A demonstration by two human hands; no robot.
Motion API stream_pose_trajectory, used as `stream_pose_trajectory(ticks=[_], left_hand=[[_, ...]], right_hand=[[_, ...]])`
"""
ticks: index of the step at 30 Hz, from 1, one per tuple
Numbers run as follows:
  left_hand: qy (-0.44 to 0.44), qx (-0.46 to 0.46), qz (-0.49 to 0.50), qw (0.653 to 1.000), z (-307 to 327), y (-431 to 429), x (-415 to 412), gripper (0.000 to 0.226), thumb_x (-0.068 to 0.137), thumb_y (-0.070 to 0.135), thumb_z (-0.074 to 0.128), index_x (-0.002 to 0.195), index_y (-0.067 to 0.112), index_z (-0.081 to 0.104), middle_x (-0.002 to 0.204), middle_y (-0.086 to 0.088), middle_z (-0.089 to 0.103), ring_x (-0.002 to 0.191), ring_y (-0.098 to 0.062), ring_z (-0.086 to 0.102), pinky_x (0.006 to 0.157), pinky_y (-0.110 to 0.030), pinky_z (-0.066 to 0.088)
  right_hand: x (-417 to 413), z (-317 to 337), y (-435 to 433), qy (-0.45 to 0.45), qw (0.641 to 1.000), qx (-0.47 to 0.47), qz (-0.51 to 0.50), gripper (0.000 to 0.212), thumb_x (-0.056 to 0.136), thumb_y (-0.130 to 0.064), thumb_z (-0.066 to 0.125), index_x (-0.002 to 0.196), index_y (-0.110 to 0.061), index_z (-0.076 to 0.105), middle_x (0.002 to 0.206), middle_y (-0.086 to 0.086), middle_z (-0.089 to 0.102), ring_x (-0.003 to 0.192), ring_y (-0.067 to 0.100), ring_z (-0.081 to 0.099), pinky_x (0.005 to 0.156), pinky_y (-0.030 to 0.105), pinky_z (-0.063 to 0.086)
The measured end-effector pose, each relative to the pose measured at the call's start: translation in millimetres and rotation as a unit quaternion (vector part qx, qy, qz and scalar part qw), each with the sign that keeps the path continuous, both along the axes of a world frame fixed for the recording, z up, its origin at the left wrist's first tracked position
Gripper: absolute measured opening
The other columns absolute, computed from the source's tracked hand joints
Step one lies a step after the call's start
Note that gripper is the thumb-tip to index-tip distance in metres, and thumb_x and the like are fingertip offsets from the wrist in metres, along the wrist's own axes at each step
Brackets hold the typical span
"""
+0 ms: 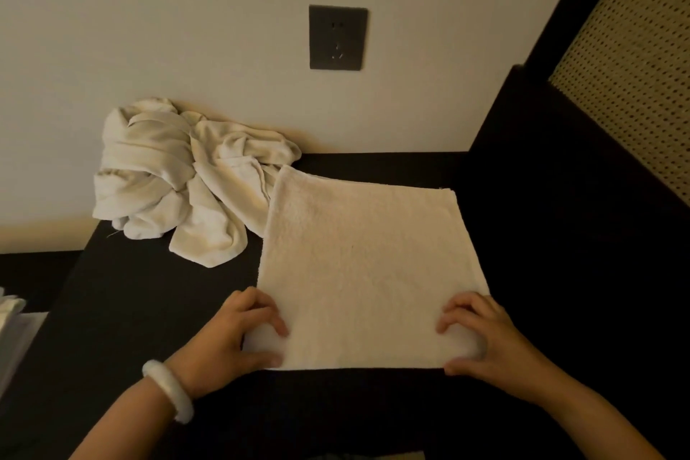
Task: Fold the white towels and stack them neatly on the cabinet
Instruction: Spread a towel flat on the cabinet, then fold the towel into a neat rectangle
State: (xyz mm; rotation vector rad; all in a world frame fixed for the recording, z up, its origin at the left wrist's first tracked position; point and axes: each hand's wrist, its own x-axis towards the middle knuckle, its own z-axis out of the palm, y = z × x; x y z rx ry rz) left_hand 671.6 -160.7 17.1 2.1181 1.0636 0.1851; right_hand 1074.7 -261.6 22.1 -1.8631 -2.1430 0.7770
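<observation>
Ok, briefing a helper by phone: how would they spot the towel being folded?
Below the dark wall socket is the black cabinet. The flat towel lies there, left hand and right hand holding its near corners, unlike the crumpled pile left of it.

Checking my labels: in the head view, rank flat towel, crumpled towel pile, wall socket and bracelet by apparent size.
1. flat towel
2. crumpled towel pile
3. wall socket and bracelet look alike, bracelet nearer camera, so unranked.
</observation>
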Motion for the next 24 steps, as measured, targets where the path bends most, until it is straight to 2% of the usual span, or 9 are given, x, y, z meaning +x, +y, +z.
stream_pose_trajectory(ticks=[3,7,10,12,15,17,20,22,24], left_hand=[[0.021,-0.033,-0.028,0.999,2.7,2.1,-7.5,0.046,0.072,0.054,0.075,0.113,0.056,0.055,0.124,0.042,0.028,0.122,0.015,0.024,0.096,-0.011,0.033],[0.031,0.047,-0.029,0.998,11.5,1.5,-4.3,0.023,0.085,0.036,0.071,0.103,0.048,0.062,0.123,0.031,0.043,0.12,0.009,0.038,0.102,-0.015,0.039],[0.082,-0.031,-0.049,0.995,32.3,8.5,-3.6,0.015,0.093,0.03,0.063,0.098,0.044,0.061,0.109,0.026,0.057,0.107,0.013,0.05,0.096,-0.016,0.045],[0.118,-0.135,-0.081,0.981,50.1,14.5,-6.0,0.015,0.094,0.03,0.062,0.095,0.045,0.063,0.105,0.026,0.062,0.102,0.015,0.055,0.089,-0.013,0.045],[0.11,-0.208,-0.097,0.967,73.4,25.5,-10.8,0.016,0.093,0.029,0.063,0.094,0.046,0.065,0.104,0.025,0.065,0.101,0.008,0.06,0.093,-0.02,0.045],[0.059,-0.2,-0.055,0.976,78.1,38.5,-5.7,0.013,0.093,0.025,0.064,0.093,0.037,0.068,0.1,0.016,0.069,0.098,-0.001,0.064,0.094,-0.028,0.048],[-0.024,-0.173,0.131,0.976,65.7,61.1,14.0,0.007,0.095,0.021,0.062,0.098,0.023,0.068,0.098,0.004,0.071,0.098,-0.013,0.066,0.099,-0.04,0.049],[0.018,-0.133,0.208,0.969,51.9,72.8,27.2,0.016,0.096,0.03,0.061,0.11,0.021,0.062,0.106,0.002,0.066,0.101,-0.016,0.062,0.099,-0.038,0.048],[0.068,-0.102,0.219,0.968,39.2,76.7,37.4,0.028,0.094,0.038,0.061,0.117,0.023,0.056,0.109,0.001,0.062,0.1,-0.016,0.06,0.092,-0.033,0.048]], right_hand=[[-0.1,-4.5,-2.5,-0.004,0.998,0.058,-0.007,0.024,0.081,-0.041,0.076,0.099,-0.044,0.06,0.124,-0.031,0.04,0.125,-0.003,0.039,0.105,0.018,0.031],[-2.4,1.7,-0.5,0.001,0.995,0.086,-0.051,0.021,0.087,-0.017,0.073,0.094,-0.035,0.064,0.111,-0.028,0.056,0.111,-0.007,0.051,0.095,0.021,0.044],[2.3,29.4,7.9,0.062,0.995,-0.059,-0.051,0.019,0.089,-0.021,0.069,0.085,-0.039,0.065,0.085,-0.014,0.067,0.082,0.002,0.063,0.075,0.026,0.052],[3.8,49.3,15.2,0.061,0.984,-0.17,-0.003,0.019,0.09,-0.027,0.068,0.084,-0.045,0.064,0.078,-0.013,0.068,0.07,0.0,0.061,0.063,0.016,0.047],[5.3,68.6,38.9,0.088,0.967,-0.24,0.015,0.007,0.085,-0.036,0.066,0.086,-0.043,0.065,0.075,-0.01,0.068,0.067,0.0,0.059,0.063,0.015,0.045],[8.2,70.4,64.9,0.105,0.968,-0.225,-0.02,0.004,0.085,-0.036,0.067,0.089,-0.037,0.067,0.083,-0.007,0.073,0.074,0.005,0.066,0.07,0.021,0.051],[16.4,56.6,100.6,0.106,0.97,-0.176,-0.129,0.006,0.088,-0.03,0.071,0.093,-0.031,0.069,0.09,-0.009,0.074,0.087,0.006,0.069,0.076,0.021,0.049],[22.0,44.7,111.6,0.102,0.965,-0.161,-0.183,0.011,0.087,-0.036,0.072,0.096,-0.031,0.069,0.098,-0.012,0.069,0.095,0.007,0.064,0.076,0.021,0.044],[26.0,36.0,111.5,0.095,0.961,-0.155,-0.207,0.016,0.085,-0.039,0.073,0.099,-0.035,0.067,0.107,-0.015,0.061,0.1,0.003,0.057,0.074,0.02,0.041]])
